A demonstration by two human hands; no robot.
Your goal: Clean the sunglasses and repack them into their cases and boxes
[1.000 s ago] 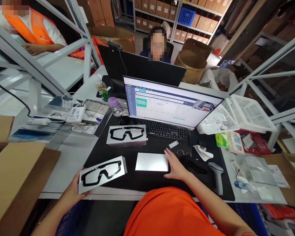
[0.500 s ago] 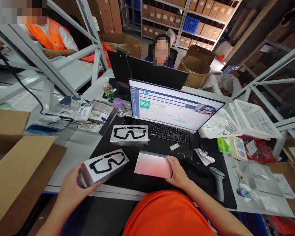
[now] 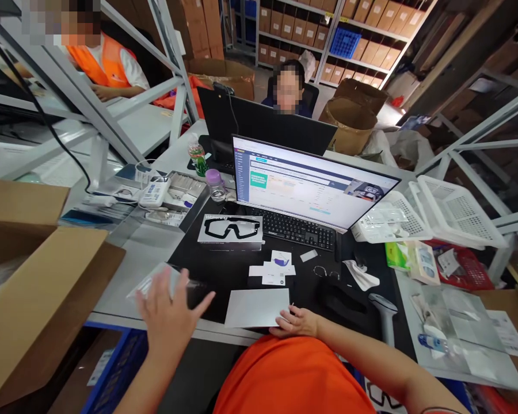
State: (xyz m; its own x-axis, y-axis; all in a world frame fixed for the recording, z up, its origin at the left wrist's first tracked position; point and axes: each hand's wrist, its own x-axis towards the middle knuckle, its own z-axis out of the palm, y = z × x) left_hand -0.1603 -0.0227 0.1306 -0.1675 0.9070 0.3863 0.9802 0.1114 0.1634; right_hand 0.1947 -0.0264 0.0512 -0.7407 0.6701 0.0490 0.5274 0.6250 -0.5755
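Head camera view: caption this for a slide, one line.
Right hand at a flat white box, left hand above a clear plastic sleeve.

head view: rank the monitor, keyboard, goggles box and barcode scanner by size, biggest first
Largest: monitor
Next: keyboard
Then, unranked: goggles box and barcode scanner look similar, and the scanner sits nearer the camera

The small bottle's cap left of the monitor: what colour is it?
The cap is light purple, head view.
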